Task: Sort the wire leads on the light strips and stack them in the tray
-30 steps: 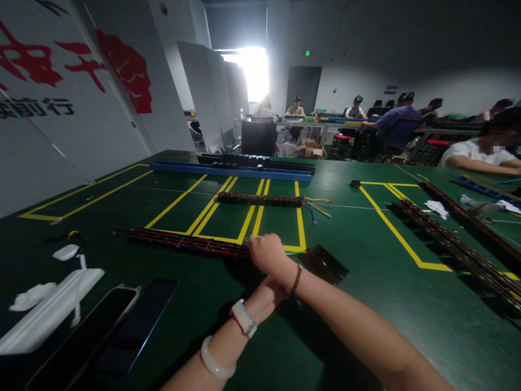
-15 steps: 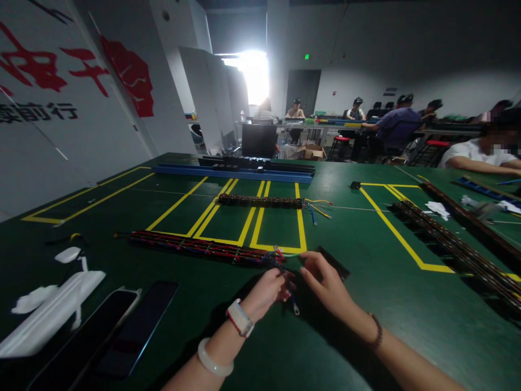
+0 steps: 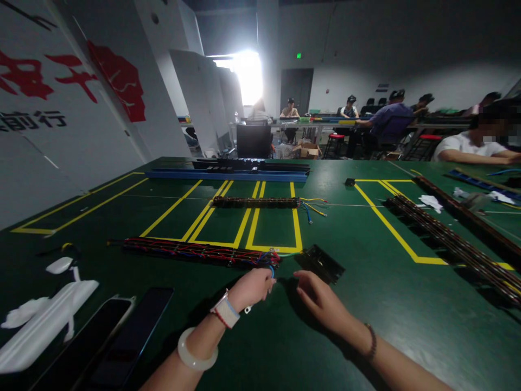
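My left hand is closed around blue wires at the right end of a long black wiring assembly with red and blue wires. A metal ring terminal shows below that hand. To the right, my right hand hovers over the green table with its fingers apart, holding nothing. Just beyond it lies a dark rectangular tray-like part. A green wire stretches from the assembly's end toward this part.
A shorter wired bar lies farther back, before a blue rail. Phones and a white wrapped item are at the left. More long bars lie at the right, near a person in white.
My left hand has moved left and slightly down with the wires. My right hand has drawn back from the green wire, and the dark part shows more fully. The view has shifted slightly.
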Action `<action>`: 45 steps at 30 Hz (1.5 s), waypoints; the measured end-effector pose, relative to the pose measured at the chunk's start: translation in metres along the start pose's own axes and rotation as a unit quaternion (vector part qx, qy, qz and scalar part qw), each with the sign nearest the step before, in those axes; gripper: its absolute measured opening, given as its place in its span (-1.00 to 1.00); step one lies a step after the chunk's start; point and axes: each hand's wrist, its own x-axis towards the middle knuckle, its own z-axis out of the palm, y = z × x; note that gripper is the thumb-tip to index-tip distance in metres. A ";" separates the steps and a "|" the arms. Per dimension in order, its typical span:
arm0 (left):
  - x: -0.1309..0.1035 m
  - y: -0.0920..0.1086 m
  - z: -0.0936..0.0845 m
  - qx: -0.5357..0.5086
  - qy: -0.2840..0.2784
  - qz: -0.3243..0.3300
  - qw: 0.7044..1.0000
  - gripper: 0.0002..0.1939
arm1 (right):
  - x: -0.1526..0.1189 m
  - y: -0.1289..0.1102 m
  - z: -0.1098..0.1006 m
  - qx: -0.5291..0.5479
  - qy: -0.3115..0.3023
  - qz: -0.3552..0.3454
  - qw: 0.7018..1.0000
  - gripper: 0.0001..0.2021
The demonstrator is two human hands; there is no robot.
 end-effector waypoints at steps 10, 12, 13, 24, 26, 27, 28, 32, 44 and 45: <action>-0.004 -0.011 0.014 -0.232 -0.113 -0.027 0.966 -0.46 | 0.026 -0.023 -0.025 0.013 0.051 -0.043 0.998 -0.75; -0.003 -0.014 0.018 -0.252 -0.102 -0.021 0.962 -0.46 | 0.038 -0.040 -0.028 0.006 0.038 -0.076 0.996 -0.65; -0.002 -0.015 0.019 -0.265 -0.097 -0.014 0.959 -0.46 | 0.044 -0.048 -0.028 0.004 0.023 -0.096 0.995 -0.58; -0.005 -0.015 0.026 -0.361 -0.090 -0.015 0.928 -0.52 | 0.076 -0.049 -0.046 -0.074 0.046 -0.054 0.995 -0.80; -0.007 -0.013 0.024 -0.369 -0.092 -0.019 0.925 -0.55 | 0.078 -0.035 -0.058 -0.080 0.018 -0.009 0.997 -0.74; -0.009 -0.012 0.023 -0.375 -0.094 -0.020 0.922 -0.56 | 0.079 -0.028 -0.064 -0.087 -0.010 0.012 0.996 -0.69; -0.010 -0.011 0.022 -0.383 -0.097 -0.022 0.918 -0.58 | 0.080 -0.021 -0.068 -0.101 -0.042 0.030 0.994 -0.65; -0.014 -0.007 0.019 -0.432 -0.114 -0.034 0.894 -0.68 | 0.087 -0.005 -0.076 -0.178 -0.182 0.030 0.967 -0.51; 0.002 0.002 0.035 -0.597 -0.101 -0.105 0.789 -0.73 | 0.105 -0.020 -0.071 -0.297 -0.283 0.012 0.912 -0.63; 0.003 0.004 0.037 -0.602 -0.095 -0.103 0.786 -0.74 | 0.103 -0.022 -0.071 -0.294 -0.278 0.013 0.914 -0.65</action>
